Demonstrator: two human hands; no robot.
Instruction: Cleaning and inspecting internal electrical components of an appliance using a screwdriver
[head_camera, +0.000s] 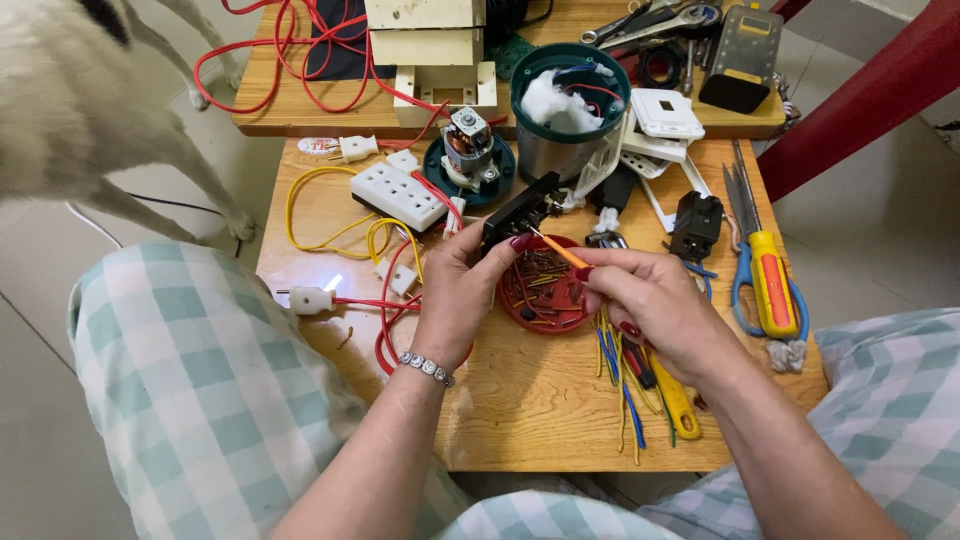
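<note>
Left hand (462, 285): fingers closed around a black switch block (518, 213), held above the wooden table (530, 410).
Right hand (650, 300): pinching a thin orange wire (560, 250), its tip touching the block.
Red dish (545, 290): under both hands, full of short wire pieces.
White power strip (400, 195): left of the block.
Blue-handled scissors (770, 285): well right.
</note>
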